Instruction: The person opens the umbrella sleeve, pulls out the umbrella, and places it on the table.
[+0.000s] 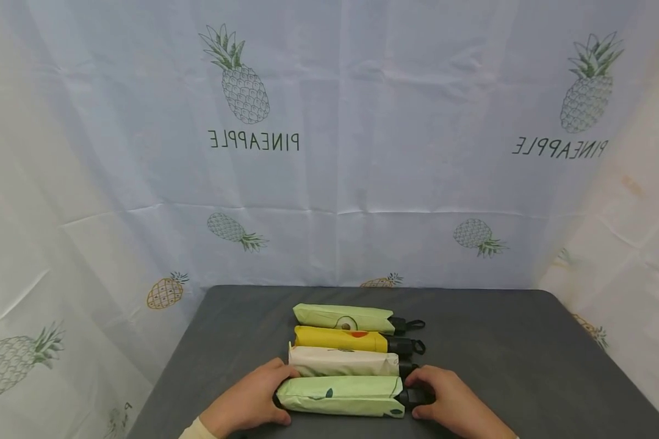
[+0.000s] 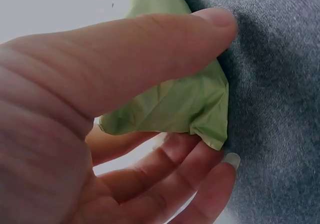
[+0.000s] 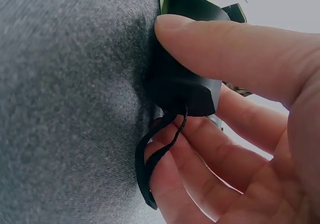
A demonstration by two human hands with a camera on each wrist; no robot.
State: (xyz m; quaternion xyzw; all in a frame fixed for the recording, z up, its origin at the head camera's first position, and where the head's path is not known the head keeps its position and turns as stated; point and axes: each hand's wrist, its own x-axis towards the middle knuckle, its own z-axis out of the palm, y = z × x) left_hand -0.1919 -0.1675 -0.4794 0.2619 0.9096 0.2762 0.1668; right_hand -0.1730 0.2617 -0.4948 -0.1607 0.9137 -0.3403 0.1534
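Note:
Nearest me on the table is a folded light green umbrella (image 1: 340,396) with dark leaf prints, lying crosswise. My left hand (image 1: 255,393) holds its left end; the left wrist view shows the thumb over the crumpled green fabric (image 2: 165,107) and the fingers beneath. At the other end, my right hand (image 1: 447,396) grips the black handle (image 3: 185,87) between thumb and fingers, and a black wrist loop (image 3: 142,169) hangs against the fingers. Just behind lies a cream folded umbrella (image 1: 343,361), close to both hands.
Farther back, a yellow folded umbrella (image 1: 335,339) and a pale green one with an avocado print (image 1: 329,315) lie parallel, black handles to the right. A dark grey table (image 1: 505,347) carries them all. Pineapple-printed white curtains (image 1: 362,171) enclose the back and sides.

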